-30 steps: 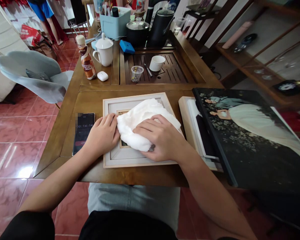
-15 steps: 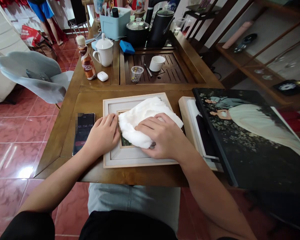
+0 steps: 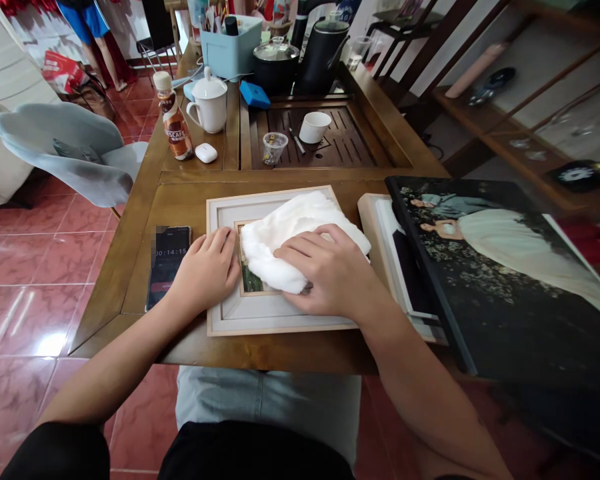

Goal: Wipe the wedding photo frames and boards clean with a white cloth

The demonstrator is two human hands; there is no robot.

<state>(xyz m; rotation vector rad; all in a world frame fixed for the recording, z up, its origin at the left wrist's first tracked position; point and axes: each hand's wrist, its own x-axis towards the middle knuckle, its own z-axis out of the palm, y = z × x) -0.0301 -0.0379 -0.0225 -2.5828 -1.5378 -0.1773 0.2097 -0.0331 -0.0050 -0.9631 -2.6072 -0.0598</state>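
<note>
I see R hand (image 3: 330, 273) gripping the cloth (image 3: 290, 230) & pressing it on the frame (image 3: 220, 207), slid a bit right vs 1 s ago so more photo (image 3: 250, 279) shows at left, while L hand (image 3: 205, 270) lies open, flat, pinning the frame on the table (image 3: 180, 193) by the phone (image 3: 167, 263).

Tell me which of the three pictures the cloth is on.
The leftmost, pale frame, under the right hand; the second frame and dark canvas to its right bear no cloth.
</note>
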